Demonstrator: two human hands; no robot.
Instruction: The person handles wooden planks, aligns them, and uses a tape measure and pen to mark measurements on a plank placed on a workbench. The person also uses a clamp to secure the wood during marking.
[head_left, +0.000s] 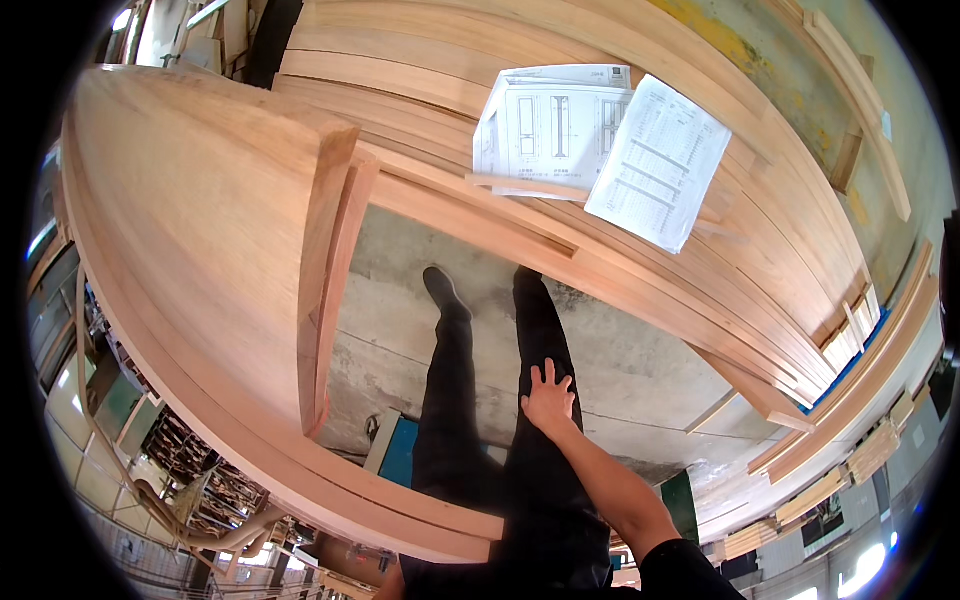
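Observation:
My right hand rests on my right leg, near the knee, with its fingers spread and nothing in it. Of my left arm only a sliver shows at the bottom edge; the left hand is out of view. Before me lies a wide stack of long wooden boards. On it are printed drawing sheets and, overlapping them, a sheet with a printed table. A thin wood strip lies across the drawings' lower edge.
To my left stands a tall stack of wide wooden panels with thick boards along its near side. Concrete floor shows around my feet. A blue-topped object sits by my left leg. More long timbers lie at right.

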